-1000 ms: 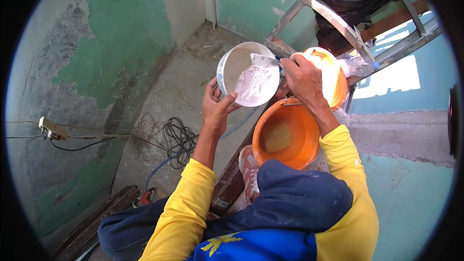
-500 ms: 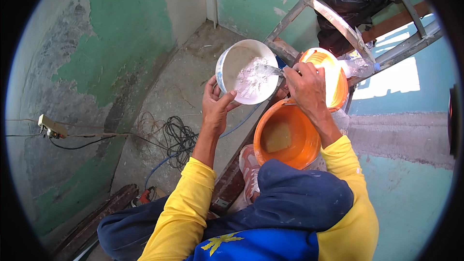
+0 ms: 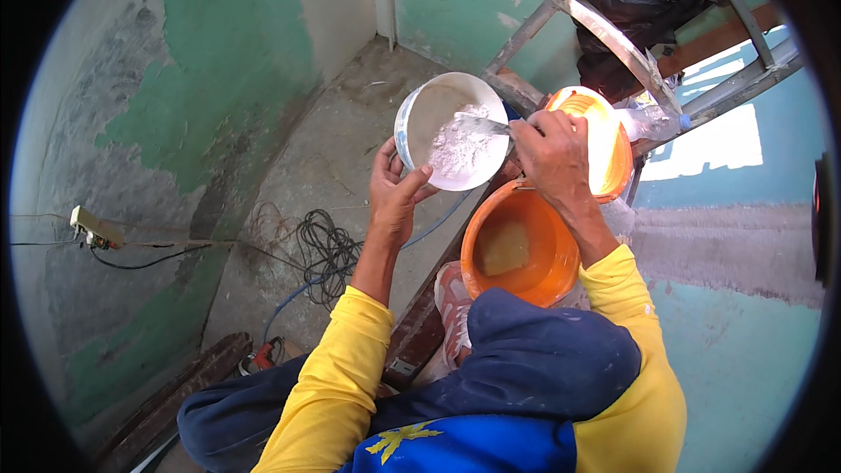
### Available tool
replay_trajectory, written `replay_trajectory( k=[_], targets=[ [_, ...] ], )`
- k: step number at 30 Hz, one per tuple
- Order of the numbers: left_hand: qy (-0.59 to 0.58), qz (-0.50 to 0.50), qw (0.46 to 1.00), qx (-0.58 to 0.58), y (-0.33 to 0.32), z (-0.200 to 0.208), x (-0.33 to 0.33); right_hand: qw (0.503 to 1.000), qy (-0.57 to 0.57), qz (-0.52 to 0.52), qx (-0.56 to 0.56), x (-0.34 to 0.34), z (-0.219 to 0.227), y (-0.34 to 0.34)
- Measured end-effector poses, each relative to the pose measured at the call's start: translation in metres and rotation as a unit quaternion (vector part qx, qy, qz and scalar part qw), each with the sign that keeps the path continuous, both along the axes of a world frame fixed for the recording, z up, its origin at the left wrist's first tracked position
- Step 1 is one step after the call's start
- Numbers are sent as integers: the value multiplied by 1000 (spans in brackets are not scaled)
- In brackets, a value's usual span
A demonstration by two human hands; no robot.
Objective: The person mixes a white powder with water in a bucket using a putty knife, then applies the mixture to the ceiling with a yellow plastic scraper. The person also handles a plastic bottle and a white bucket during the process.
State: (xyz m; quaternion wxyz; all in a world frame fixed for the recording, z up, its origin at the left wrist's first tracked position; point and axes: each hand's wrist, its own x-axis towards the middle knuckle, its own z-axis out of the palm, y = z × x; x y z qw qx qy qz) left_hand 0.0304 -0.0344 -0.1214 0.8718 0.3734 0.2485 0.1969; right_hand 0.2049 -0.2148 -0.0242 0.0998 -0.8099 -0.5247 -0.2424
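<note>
A white round tub [image 3: 425, 114] is tilted toward me, with pale pinkish-white powder [image 3: 457, 156] heaped in its lower right side. My left hand [image 3: 396, 186] grips the tub by its lower left side, thumb over the rim. In my right hand [image 3: 555, 149] is a putty knife [image 3: 484, 125], fingers closed round its handle, which they hide. The metal blade reaches over the tub's right rim and its tip touches the powder. Below my right forearm stands an orange bucket [image 3: 552, 267] with some murky liquid in the bottom.
A second, sunlit orange bucket [image 3: 622, 162] stands behind the right hand, beside a clear plastic bottle [image 3: 650, 123]. A metal frame [image 3: 618, 48] and black plastic bag [image 3: 613, 17] are at the back right. Coiled black cable [image 3: 322, 245] lies on the floor; a socket box [image 3: 96, 229] hangs left.
The putty knife blade has shifted slightly in the powder, and the powder's surface looks more broken up. Both hands and the tub have moved only a little.
</note>
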Motion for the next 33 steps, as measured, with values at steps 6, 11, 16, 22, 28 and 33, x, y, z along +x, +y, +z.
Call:
replay_trajectory(
  k=[6, 11, 16, 22, 28, 33],
  targets=[
    [7, 1, 1000, 25, 0, 0, 3, 999, 30, 31, -18, 1, 2, -21],
    [2, -2, 1000, 23, 0, -4, 3, 998, 44, 25, -29, -2, 7, -23],
    [-2, 1, 1000, 17, 1, -3, 3, 996, 82, 21, -16, -7, 8, -19],
    [8, -21, 1000, 15, 14, 7, -2, 947, 317, -22, 46, 5, 9, -23],
    [-12, -88, 996, 9, 70, 36, -27, 780, 621, -47, 53, 1, 46, -3],
    [40, -173, 982, 58, 134, 86, -86, 771, 635, 48, 12, -21, 97, 35]
  ],
)
